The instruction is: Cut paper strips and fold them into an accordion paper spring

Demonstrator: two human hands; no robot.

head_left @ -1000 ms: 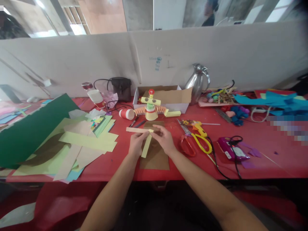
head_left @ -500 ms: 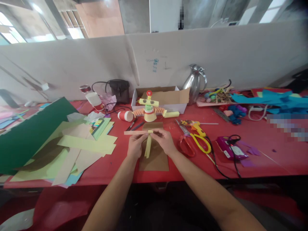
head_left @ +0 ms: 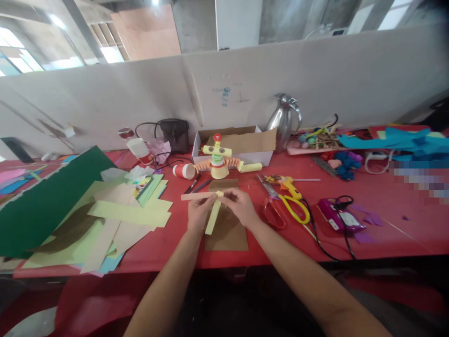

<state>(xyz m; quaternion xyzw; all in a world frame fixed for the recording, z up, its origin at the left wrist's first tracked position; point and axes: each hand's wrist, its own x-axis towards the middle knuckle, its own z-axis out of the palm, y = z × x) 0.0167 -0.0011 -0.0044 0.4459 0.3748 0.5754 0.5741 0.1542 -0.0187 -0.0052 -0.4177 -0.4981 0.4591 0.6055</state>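
Observation:
Between my hands are two crossing paper strips, above a brown cardboard sheet (head_left: 229,234). My left hand (head_left: 199,211) pinches them near the crossing; the pink paper strip (head_left: 192,196) sticks out to the left over its fingers. My right hand (head_left: 241,206) has its fingertips closed at the same crossing. The yellow paper strip (head_left: 212,221) hangs down toward me, and a small yellow fold shows on top at the fingertips. Just beyond the hands stands a paper-cup figure (head_left: 219,161) with pleated pink arms and a red cap.
Stacked coloured paper (head_left: 129,213) lies to the left beside a green board (head_left: 63,201). On the right are yellow-and-red-handled scissors (head_left: 294,209), a yellow glue gun (head_left: 289,188) and a purple box (head_left: 340,216) with a black cable. A white box (head_left: 235,140) and steel jug (head_left: 284,117) stand behind.
The yellow strip's hanging end has swung slightly left and now looks like one flat band, where its layers were spread before. Both hands stay pinched at the crossing. The view has shifted slightly.

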